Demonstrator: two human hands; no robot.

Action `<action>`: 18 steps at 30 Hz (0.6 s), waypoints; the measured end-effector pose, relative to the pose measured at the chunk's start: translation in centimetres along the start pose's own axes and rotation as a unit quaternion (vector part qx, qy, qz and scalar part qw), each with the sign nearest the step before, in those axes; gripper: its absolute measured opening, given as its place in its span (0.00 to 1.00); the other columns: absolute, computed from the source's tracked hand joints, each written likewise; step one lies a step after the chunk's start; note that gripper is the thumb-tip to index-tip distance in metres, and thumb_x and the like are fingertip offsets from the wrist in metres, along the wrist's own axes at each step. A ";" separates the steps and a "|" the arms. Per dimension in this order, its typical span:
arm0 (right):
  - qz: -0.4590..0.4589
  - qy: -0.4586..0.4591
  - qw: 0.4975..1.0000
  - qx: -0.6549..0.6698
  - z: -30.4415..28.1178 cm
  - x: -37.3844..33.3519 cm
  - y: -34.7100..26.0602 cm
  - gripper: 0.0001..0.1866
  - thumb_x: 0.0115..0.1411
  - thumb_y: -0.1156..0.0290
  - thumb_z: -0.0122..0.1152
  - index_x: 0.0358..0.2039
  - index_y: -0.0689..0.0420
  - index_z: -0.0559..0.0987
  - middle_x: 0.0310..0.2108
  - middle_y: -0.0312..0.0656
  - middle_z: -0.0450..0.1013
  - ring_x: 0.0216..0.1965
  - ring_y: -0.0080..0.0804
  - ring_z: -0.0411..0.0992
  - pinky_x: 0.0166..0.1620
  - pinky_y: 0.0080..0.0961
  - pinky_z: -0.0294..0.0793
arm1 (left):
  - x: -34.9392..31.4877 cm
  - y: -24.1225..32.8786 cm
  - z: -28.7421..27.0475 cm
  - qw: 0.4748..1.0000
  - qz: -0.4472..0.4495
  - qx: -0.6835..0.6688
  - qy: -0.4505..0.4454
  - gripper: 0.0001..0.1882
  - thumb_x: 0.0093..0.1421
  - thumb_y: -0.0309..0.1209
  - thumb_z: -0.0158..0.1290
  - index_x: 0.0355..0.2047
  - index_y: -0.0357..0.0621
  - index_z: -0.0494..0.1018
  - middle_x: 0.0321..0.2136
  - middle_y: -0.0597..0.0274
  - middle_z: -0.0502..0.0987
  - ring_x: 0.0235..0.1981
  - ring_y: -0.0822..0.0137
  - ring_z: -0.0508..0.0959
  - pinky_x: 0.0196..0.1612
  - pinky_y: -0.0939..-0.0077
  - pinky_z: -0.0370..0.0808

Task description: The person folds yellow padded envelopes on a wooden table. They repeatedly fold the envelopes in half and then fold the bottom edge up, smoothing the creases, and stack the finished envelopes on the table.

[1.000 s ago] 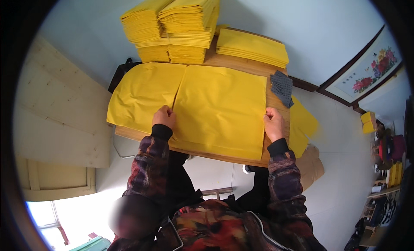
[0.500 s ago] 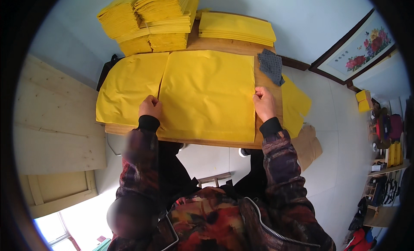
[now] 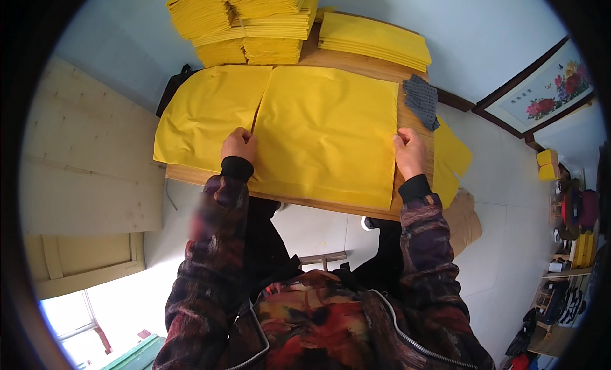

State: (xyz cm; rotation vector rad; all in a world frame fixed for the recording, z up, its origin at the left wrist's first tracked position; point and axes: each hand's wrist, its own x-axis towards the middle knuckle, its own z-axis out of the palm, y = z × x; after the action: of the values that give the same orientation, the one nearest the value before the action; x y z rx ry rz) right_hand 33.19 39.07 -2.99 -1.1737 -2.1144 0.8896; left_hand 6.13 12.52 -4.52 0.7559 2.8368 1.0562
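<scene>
A large yellow sheet [image 3: 326, 138], paper-like and slightly wrinkled, lies flat on the wooden table [image 3: 356, 66]. My left hand [image 3: 239, 145] is closed at its left edge, fingers pinched together. At the opposite edge, my right hand [image 3: 410, 152] pinches the sheet between thumb and fingers. A second yellow sheet [image 3: 207, 112] lies to the left, its right side running close along the first one. The fingertips of my left hand are partly hidden by the hand itself.
Tall stacks of folded yellow sheets [image 3: 267, 26] stand at the back left, beside a lower yellow pile [image 3: 374, 40]. A grey cloth [image 3: 421, 101] rests near the table's right edge. Beyond that edge are more yellow material [image 3: 450, 157] and a brown piece [image 3: 464, 222].
The view has turned slightly, so the table and stacks appear shifted to the right. Both hands keep their places at the sheet's two side edges.
</scene>
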 end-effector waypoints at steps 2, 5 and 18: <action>0.009 0.014 1.000 0.008 -0.4 -0.4 -1.2 0.15 0.54 0.72 0.61 0.42 0.63 0.74 0.31 0.46 0.73 0.30 0.37 0.73 0.34 0.30 0.72 | 0.0 0.1 0.0 1.000 -0.018 0.006 -0.009 0.10 0.49 0.34 0.54 0.24 0.39 0.74 0.21 0.52 0.76 0.26 0.54 0.77 0.31 0.64 0.73; -0.171 -0.005 0.981 -0.087 -2.0 -2.8 -2.8 0.18 0.49 0.72 0.64 0.41 0.61 0.74 0.41 0.47 0.68 0.41 0.42 0.68 0.44 0.36 0.69 | 0.0 0.1 0.0 1.000 -0.016 0.008 -0.013 0.09 0.50 0.34 0.54 0.24 0.40 0.74 0.23 0.50 0.77 0.28 0.51 0.77 0.33 0.62 0.74; -0.243 -0.185 0.930 -0.206 -0.9 -4.0 -5.1 0.13 0.48 0.75 0.63 0.35 0.59 0.73 0.39 0.44 0.68 0.44 0.46 0.66 0.45 0.38 0.67 | 0.4 0.4 -0.3 0.997 -0.061 -0.025 -0.035 0.11 0.49 0.35 0.55 0.26 0.40 0.75 0.22 0.52 0.77 0.27 0.53 0.78 0.33 0.65 0.74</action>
State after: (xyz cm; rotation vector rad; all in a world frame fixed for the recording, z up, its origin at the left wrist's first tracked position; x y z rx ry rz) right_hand 33.14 33.81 0.85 -0.6230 -2.8282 0.4703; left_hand 5.92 12.78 -3.93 0.5939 2.7470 1.0566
